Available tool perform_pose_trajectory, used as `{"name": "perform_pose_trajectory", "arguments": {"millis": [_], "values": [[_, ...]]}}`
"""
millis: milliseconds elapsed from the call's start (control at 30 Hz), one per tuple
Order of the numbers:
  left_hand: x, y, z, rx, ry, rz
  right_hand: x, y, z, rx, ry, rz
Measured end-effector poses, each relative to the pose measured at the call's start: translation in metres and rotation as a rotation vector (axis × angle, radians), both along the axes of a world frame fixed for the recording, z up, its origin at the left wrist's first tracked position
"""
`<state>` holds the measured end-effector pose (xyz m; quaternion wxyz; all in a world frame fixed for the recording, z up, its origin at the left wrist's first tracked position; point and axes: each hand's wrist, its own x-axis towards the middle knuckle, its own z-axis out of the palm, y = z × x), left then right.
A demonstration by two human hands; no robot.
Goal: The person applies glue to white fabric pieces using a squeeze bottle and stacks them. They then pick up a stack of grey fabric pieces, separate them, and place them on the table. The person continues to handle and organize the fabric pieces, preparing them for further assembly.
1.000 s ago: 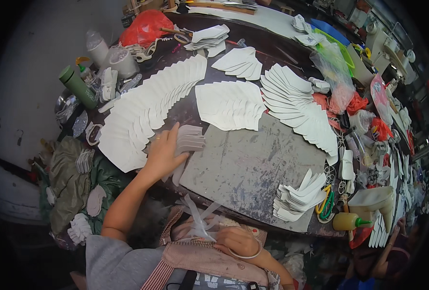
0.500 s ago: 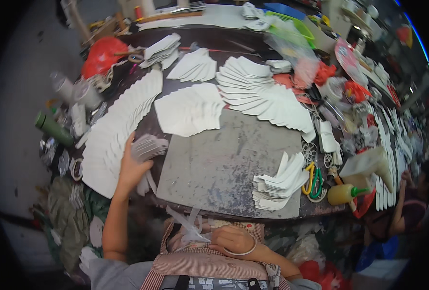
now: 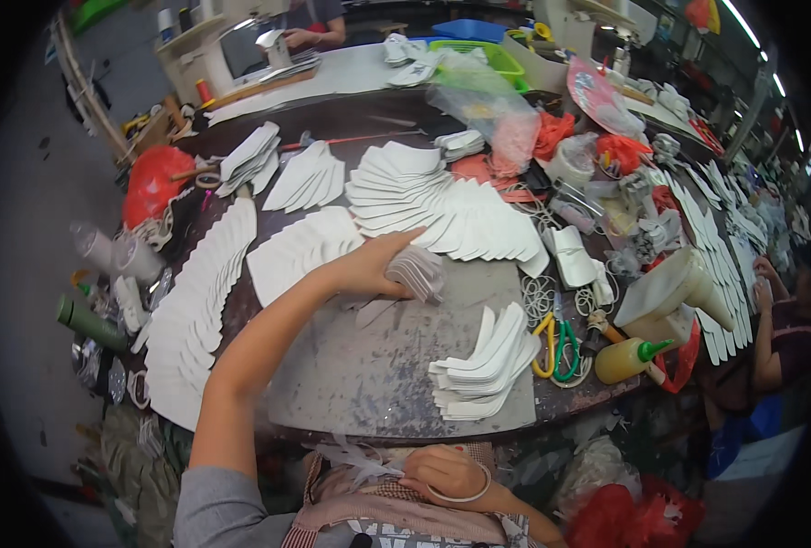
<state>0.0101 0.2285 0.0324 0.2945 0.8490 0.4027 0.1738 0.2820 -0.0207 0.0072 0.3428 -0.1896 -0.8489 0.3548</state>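
A red plastic bag [image 3: 154, 183] lies at the upper left of the frame; a clear plastic bag [image 3: 489, 108] with pinkish contents sits at upper centre, beside a green basket [image 3: 481, 57]. A yellow squeeze bottle [image 3: 626, 358] with a green nozzle lies at right of centre.

The stack of white cut pieces [image 3: 417, 271] is small, fanned and grey-edged, positioned at frame centre above the grey work mat [image 3: 369, 365].

The left hand [image 3: 369, 267] is clenched around this stack, thumb on top. The right hand [image 3: 444, 473], at lower centre, wears a bangle and rests loosely curled on checked fabric in the lap [image 3: 369, 498]; whether it grips anything cannot be determined.
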Motion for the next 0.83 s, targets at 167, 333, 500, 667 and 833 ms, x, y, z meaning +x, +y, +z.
{"name": "perform_pose_trajectory", "arguments": {"millis": [167, 333, 500, 667, 833], "values": [[0.016, -0.008, 0.016, 0.148, 0.165, 0.077, 0.014, 0.003, 0.001, -0.047, 0.069, -0.068], [0.022, -0.046, 0.056, 0.286, 0.110, 0.203, 0.032, 0.003, 0.016, -0.134, 0.155, 0.016], [0.125, -0.131, 0.042, 0.144, 0.097, 0.203, 0.043, -0.007, 0.012, -0.256, 0.145, -0.142], [0.192, -0.168, 0.024, 0.370, 0.253, 0.295, 0.057, -0.023, 0.013, -0.439, 0.231, -0.846], [0.192, -0.169, 0.001, 0.028, 0.345, 0.308, 0.083, -0.017, 0.004, -1.161, 0.877, -0.436]]}}
